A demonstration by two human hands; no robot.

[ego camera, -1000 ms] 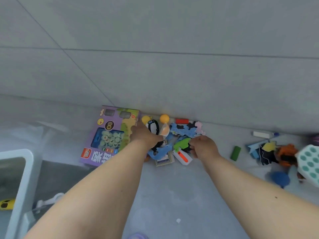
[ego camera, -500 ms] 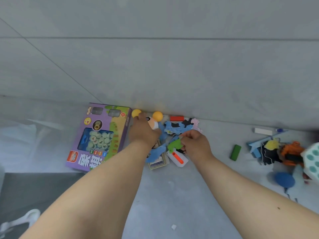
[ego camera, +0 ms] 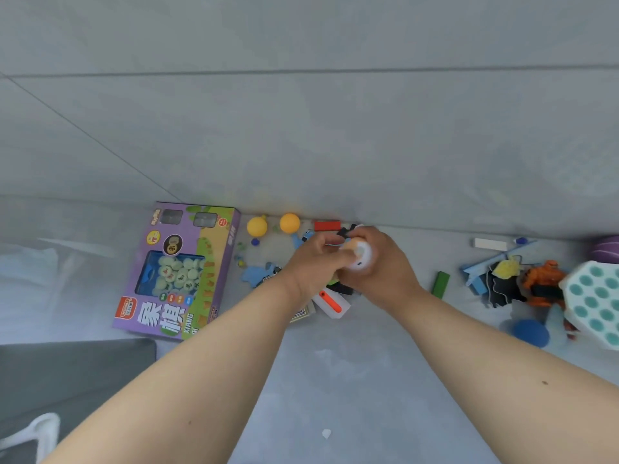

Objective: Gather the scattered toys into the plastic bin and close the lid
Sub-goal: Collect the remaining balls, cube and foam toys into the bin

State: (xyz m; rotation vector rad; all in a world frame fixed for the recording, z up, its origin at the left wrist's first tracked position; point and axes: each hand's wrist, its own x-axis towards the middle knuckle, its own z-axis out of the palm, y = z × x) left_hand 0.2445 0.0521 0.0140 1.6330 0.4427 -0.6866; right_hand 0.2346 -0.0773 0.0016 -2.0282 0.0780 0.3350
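While both hands met over the toy pile by the wall, the task looked barely begun: nearly all toys lay on the floor (ego camera: 335, 380) & no bin showed for certain. A white curved piece (ego camera: 40, 433) at bottom left may have belonged to it; couldn't tell. No lid seen either.

A small white-and-orange toy (ego camera: 360, 254) sat between the hands, blurred, rounded, w/ a dark dot on it. Right hand (ego camera: 385, 262) cupped it from the right, fingers curled round it. Left hand (ego camera: 310, 266) pressed in from the left, fingers bent toward the same toy; whether they actually gripped it or something else, couldn't tell.

Under & around the hands:
- blue foam shapes (ego camera: 258, 274), flat, partly hidden
- white block w/ orange stripe (ego camera: 330, 303) just below the wrists
- red block (ego camera: 327, 225) & two yellow-orange balls (ego camera: 289, 223) against the wall
- purple game box (ego camera: 181, 269) to the left, lying flat, apart from the pile

Further right, well apart:
- green block (ego camera: 440, 284)
- white stick (ego camera: 490, 244)
- blue ball (ego camera: 532, 332)
- orange figure (ego camera: 544, 283) beside dark & yellow foam bits
- white board w/ teal dots (ego camera: 594, 303) at frame edge

Judged left to do: carry this handful to the bin, clear the box, balls, blocks & right-hand cluster, then shut the lid.
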